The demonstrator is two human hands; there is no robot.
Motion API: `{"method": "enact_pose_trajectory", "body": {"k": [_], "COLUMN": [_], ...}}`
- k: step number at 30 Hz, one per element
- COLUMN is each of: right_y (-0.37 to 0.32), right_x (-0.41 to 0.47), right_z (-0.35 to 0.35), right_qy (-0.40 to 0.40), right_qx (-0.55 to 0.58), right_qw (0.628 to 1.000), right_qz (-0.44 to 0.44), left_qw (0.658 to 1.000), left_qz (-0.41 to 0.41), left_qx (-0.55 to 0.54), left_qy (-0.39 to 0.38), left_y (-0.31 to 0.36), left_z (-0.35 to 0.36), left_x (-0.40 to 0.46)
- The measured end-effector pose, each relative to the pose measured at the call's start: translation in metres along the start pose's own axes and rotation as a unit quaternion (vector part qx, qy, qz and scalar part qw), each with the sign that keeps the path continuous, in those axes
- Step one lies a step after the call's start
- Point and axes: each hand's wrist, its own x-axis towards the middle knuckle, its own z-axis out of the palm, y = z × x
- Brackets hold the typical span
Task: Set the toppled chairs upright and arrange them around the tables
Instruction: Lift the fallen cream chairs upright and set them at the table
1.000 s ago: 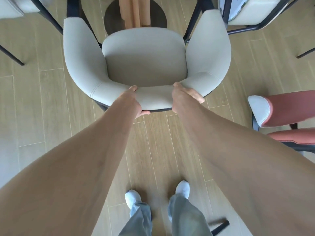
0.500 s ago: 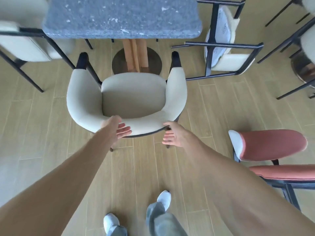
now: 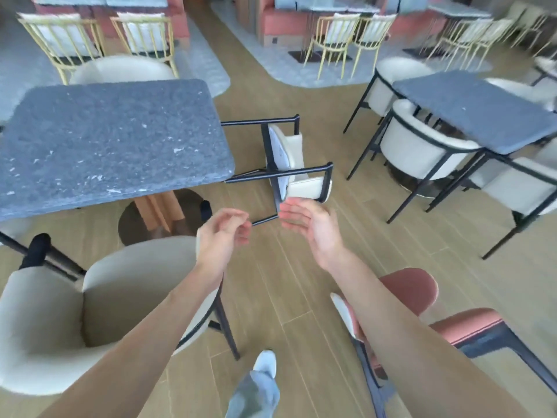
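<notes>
A cream chair (image 3: 297, 164) with black legs lies toppled on its side on the wood floor, just right of the grey stone table (image 3: 105, 140). An upright cream armchair (image 3: 99, 300) stands at that table's near side, at my lower left. My left hand (image 3: 221, 233) hangs in the air with loosely curled fingers and holds nothing. My right hand (image 3: 307, 224) is raised beside it, fingers relaxed and empty, just short of the toppled chair's lower leg. Neither hand touches a chair.
A pink chair (image 3: 422, 306) lies low at my right, close to my right forearm. A second grey table (image 3: 482, 113) with cream armchairs (image 3: 422, 146) stands at the right. Yellow-framed chairs (image 3: 334, 37) line the far tables. Bare floor runs ahead between the two tables.
Both hands have let go of the cream armchair's backrest and lifted free. My view has swung up and right, bringing the toppled chair ahead of my hands.
</notes>
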Motion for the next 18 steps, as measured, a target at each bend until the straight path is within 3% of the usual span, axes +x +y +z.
{"method": "enact_pose_trajectory", "body": {"k": [7, 10, 18], "right_y": [-0.058, -0.077, -0.155], "right_x": [0.088, 0.142, 0.301], "right_z": [-0.125, -0.160, -0.242], "right_qy": [0.106, 0.134, 0.151], "right_qx": [-0.010, -0.007, 0.017], "right_qw": [0.993, 0.988, 0.980], "right_qz": [-0.052, -0.071, -0.129], "left_qw": [0.994, 0.992, 0.990], "left_qz": [0.065, 0.056, 0.055], "left_qx": [-0.067, -0.082, -0.057], "left_qy": [-0.058, -0.082, -0.116], "left_y": [0.011, 0.014, 0.048], "left_z": [0.143, 0.212, 0.365], "left_x": [0.102, 0.156, 0.279]}}
